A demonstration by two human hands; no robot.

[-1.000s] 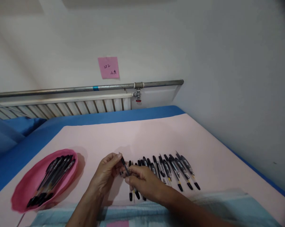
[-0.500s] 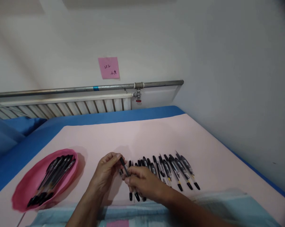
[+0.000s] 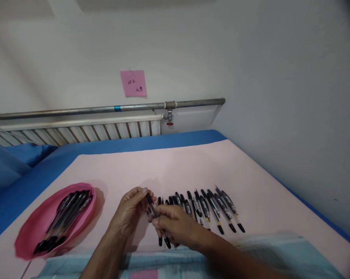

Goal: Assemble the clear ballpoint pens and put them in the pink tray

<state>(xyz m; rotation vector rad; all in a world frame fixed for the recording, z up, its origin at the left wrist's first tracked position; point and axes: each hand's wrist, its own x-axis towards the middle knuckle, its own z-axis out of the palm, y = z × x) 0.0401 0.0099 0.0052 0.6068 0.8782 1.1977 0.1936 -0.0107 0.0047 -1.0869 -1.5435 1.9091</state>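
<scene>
A black-capped pen (image 3: 151,204) is held at a slant between my two hands. My left hand (image 3: 134,206) is closed, with thumb and fingers pinching its upper black end. My right hand (image 3: 175,224) is closed around the lower part of the barrel, hiding some of it. Just beyond and right of that hand, several black pens (image 3: 204,207) and pen parts lie side by side on the pink sheet. On the left, a pink scalloped bowl (image 3: 24,236) holds a bundle of pens (image 3: 66,217).
The pink sheet (image 3: 119,166) covers a blue surface (image 3: 134,143). Pale blue patterned cloth (image 3: 235,255) lies at the front edge. Behind are a radiator (image 3: 105,130), a metal pipe (image 3: 84,109) and a red valve (image 3: 169,124). A wall (image 3: 294,116) borders the right side.
Almost nothing differs. Both hands keep their hold on the pen, and my right hand has shifted very slightly to the left.
</scene>
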